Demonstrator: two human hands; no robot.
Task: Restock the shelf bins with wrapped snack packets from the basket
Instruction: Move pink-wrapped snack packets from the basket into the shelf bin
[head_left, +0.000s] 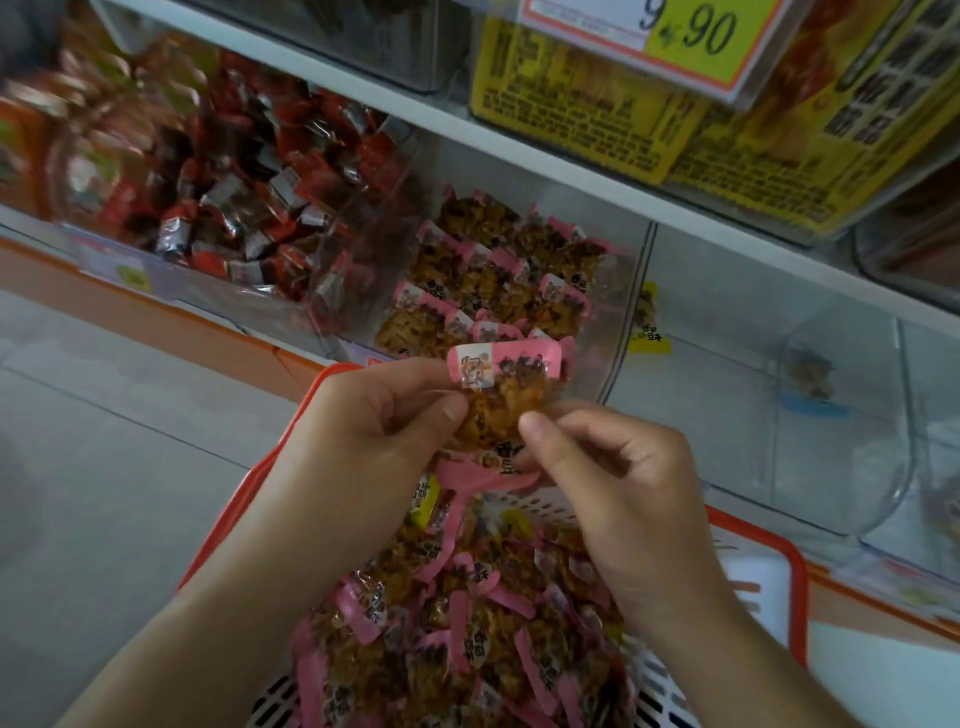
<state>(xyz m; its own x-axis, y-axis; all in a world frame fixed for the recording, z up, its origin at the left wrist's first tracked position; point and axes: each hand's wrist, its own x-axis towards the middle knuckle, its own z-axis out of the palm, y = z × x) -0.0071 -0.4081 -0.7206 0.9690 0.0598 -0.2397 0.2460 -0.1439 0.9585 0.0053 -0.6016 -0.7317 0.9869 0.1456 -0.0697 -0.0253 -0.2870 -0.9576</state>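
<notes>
Left grip (374, 415) and right grip (602, 457) both pinch one pink-edged snack packet (501, 395), thumbs on its clear front, held above the basket (769, 561) and just in front of the middle shelf bin (618, 312). Basket: white mesh, orange rim, heaped with like packets (467, 623). Middle bin holds matching pink packets (493, 270). Bin to its left holds red-and-silver wrapped sweets (234, 208). Clear bin to the right (831, 415) shows one yellow-ended packet (647, 317) by its wall.
</notes>
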